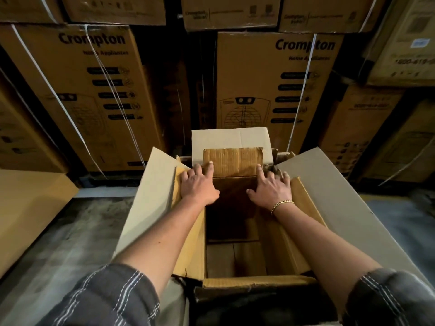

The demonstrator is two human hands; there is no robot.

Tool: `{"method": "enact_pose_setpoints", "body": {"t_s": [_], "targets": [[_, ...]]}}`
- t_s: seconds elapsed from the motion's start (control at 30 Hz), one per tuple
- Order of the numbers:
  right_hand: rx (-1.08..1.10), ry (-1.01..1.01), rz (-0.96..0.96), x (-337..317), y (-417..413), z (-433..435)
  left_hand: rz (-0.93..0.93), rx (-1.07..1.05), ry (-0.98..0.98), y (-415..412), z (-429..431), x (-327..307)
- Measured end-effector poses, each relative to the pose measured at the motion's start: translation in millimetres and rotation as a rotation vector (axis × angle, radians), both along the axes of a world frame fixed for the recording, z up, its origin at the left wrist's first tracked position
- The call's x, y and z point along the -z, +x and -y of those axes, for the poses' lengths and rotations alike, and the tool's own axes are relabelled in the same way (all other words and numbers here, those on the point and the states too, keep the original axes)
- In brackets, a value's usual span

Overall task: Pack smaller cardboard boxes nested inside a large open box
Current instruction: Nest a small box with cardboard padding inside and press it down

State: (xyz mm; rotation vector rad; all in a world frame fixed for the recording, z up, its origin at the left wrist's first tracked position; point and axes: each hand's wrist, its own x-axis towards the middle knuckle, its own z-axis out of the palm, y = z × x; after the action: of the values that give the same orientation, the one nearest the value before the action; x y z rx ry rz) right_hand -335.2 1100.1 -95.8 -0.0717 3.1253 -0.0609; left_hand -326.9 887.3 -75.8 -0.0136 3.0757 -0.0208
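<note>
Behind, a wall of stacked brown cartons: a tall one on the left (77,95) and another on the right (270,90), both printed "Crompton Home Appliances". White straps (110,90) cross their fronts. More cartons (230,12) sit on top. A flat cardboard sheet (30,208) lies at left on the dusty grey floor (70,231).

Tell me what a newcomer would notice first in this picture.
The left hand and the right hand press flat on the far end of a smaller brown cardboard box that sits inside a large pale open cardboard box at the centre. Behind stands a wall of tall brown printed cartons.
</note>
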Motion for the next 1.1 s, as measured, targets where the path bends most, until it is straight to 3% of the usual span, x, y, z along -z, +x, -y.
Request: {"method": "enact_pose_setpoints", "body": {"t_s": [0.3,0.47,0.73,0.97,1.1], "targets": [[-0.04,-0.032,0.077,10.6,-36.2,-5.3,0.01,0.036,-0.016,-25.0,-0.4,17.7],[-0.037,0.091,-0.095,18.7,-25.6,-7.7,-0.083,0.035,-0.06,-15.0,-1.2,22.6],[-0.064,0.059,-0.22,18.0,-24.1,-15.4,-0.197,0.063,-0.003,-14.4,-1.7,17.4],[-0.067,0.038,-0.166,20.4,-27.0,-16.4,-0.203,0.069,-0.01,-9.4,-1.0,23.9],[-0.117,0.19,-0.114,9.4,-19.3,-17.3,-0.146,0.093,-0.094,-1.5,-3.2,17.0]]}}
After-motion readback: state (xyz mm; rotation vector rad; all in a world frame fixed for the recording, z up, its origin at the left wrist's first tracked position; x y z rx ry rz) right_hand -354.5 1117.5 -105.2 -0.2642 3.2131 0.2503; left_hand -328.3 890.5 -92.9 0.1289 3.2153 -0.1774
